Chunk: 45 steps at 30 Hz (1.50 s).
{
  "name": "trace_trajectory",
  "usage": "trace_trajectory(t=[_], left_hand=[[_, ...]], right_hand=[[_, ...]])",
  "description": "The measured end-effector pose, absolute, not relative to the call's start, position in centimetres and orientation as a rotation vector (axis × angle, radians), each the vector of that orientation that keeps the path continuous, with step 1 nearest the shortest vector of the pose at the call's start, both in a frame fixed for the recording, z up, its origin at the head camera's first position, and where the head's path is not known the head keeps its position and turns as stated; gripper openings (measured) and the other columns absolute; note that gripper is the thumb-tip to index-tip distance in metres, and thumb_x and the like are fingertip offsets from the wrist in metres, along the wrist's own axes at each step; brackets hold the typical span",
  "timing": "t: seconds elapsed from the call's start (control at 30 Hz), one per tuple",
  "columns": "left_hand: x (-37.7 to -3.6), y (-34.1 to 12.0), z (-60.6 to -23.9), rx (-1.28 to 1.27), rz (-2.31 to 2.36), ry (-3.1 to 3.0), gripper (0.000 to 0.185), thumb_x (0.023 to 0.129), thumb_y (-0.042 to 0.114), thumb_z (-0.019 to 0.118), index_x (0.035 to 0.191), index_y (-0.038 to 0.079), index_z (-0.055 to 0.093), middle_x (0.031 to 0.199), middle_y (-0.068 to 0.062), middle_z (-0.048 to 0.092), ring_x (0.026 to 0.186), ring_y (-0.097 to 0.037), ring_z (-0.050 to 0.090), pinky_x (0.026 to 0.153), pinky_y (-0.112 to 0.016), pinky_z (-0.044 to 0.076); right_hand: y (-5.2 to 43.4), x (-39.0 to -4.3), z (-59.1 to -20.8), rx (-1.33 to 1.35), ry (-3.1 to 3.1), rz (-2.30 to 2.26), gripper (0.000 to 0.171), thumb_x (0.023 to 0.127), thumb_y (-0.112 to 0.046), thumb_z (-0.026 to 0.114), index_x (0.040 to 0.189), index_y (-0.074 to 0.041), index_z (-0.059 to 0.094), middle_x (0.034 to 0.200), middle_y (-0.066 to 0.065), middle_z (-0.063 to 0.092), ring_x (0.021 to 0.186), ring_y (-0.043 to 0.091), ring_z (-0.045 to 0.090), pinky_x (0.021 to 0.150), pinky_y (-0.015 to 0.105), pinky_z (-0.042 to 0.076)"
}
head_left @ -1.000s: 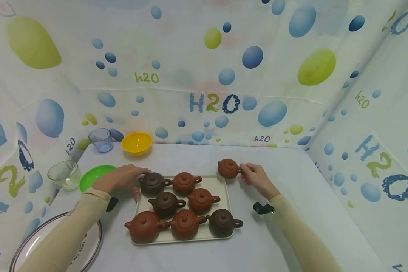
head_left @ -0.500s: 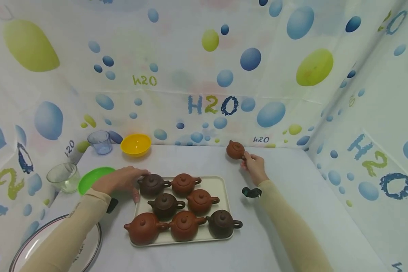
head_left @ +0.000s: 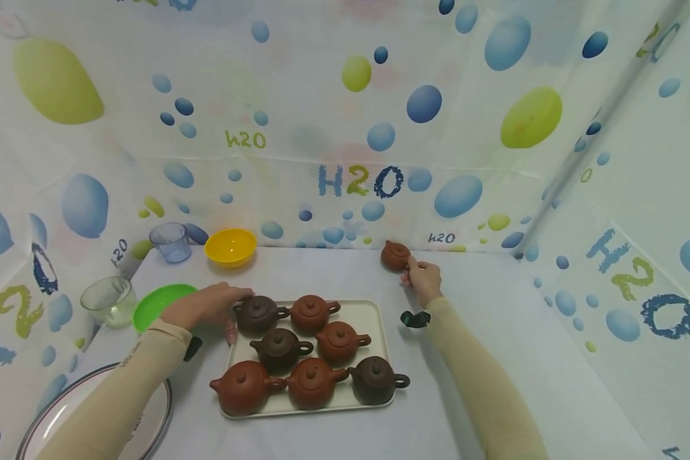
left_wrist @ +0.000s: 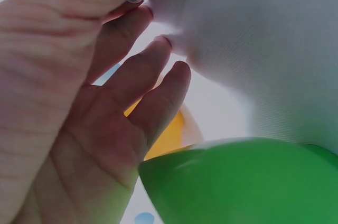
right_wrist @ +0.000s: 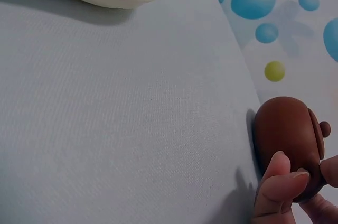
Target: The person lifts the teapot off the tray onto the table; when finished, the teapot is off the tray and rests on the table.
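A cream tray (head_left: 362, 312) holds several small clay teapots, some red-brown, some dark brown. My left hand (head_left: 208, 304) lies flat at the tray's far left corner, next to a dark teapot (head_left: 259, 314). In the left wrist view its fingers (left_wrist: 154, 76) are straight and press on the white cloth. My right hand (head_left: 418, 273) reaches to the back of the table and pinches the handle of a red-brown teapot (head_left: 395, 255). In the right wrist view that teapot (right_wrist: 287, 134) sits low at the cloth by the back curtain, with my fingers (right_wrist: 274, 184) on its handle side.
A yellow bowl (head_left: 230, 245), a bluish cup (head_left: 170, 241), a clear glass (head_left: 109, 296) and a green plate (head_left: 160, 300) stand at the far left. A dark-rimmed white plate (head_left: 86, 409) lies at the near left. Printed curtains wall three sides.
My right hand carried the red-brown teapot from beside the tray's far right corner out to the back of the table. The left hand stayed in place.
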<state>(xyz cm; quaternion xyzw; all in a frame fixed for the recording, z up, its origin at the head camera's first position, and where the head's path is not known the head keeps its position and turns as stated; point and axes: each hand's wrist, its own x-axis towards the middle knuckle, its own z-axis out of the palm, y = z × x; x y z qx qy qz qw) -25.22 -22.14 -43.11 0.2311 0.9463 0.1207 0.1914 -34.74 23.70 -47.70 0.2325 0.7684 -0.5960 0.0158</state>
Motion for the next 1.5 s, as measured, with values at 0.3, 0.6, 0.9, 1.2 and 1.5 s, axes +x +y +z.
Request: trace_trajectory(t=[0.3,0.6,0.9,1.2,1.5], left_hand=[[-25.7,-22.3,-43.1,0.645,0.348,2.66,0.087,0.067,0.024,0.101,0.143,0.004,0.062,0.14,-0.016,0.07,0.122,-0.036,0.064,0.112,-0.061,0.051],[-25.9,-22.0,-42.9,0.662,0.346,2.659,0.087,0.066,0.023,0.101,0.141,0.004,0.062,0.137,-0.015,0.071,0.119,-0.034,0.064,0.111,-0.06,0.053],[-26.1,-21.7,-42.4,0.652,0.331,2.661,0.086,0.067,0.022,0.101,0.142,0.002,0.062,0.137,-0.016,0.071,0.118,-0.035,0.064,0.111,-0.06,0.053],[-26.0,-22.2,-42.7,0.637,0.335,2.657,0.091,0.066,0.023,0.102,0.144,0.0,0.06,0.138,-0.017,0.07,0.117,-0.035,0.064,0.111,-0.061,0.052],[-25.2,-22.5,-43.5,0.657,0.354,2.667,0.091,0.063,0.023,0.103,0.142,0.001,0.061,0.132,-0.015,0.073,0.11,-0.032,0.065,0.108,-0.059,0.055]], right_hand=[[23.9,-34.4,-47.3,0.69,2.448,-1.828,0.05,0.109,-0.045,0.058,0.136,-0.003,0.056,0.069,-0.006,0.065,0.061,0.006,0.06,0.064,0.019,0.048],[24.7,-32.1,-47.0,0.653,2.187,-2.004,0.069,0.108,-0.04,0.062,0.156,0.002,0.036,0.092,0.001,0.063,0.072,0.007,0.062,0.066,0.017,0.05],[24.1,-29.0,-46.0,0.354,2.083,-1.83,0.055,0.11,-0.037,0.059,0.145,0.004,0.048,0.099,0.004,0.065,0.086,0.011,0.063,0.072,0.019,0.052],[22.2,-26.2,-44.9,-0.252,2.157,-1.427,0.042,0.108,-0.038,0.062,0.126,0.0,0.065,0.103,0.007,0.071,0.085,0.017,0.066,0.068,0.024,0.049],[20.3,-24.0,-44.9,-0.587,2.174,-1.035,0.026,0.106,-0.037,0.065,0.106,-0.013,0.075,0.091,0.003,0.068,0.065,0.014,0.055,0.056,0.025,0.04]])
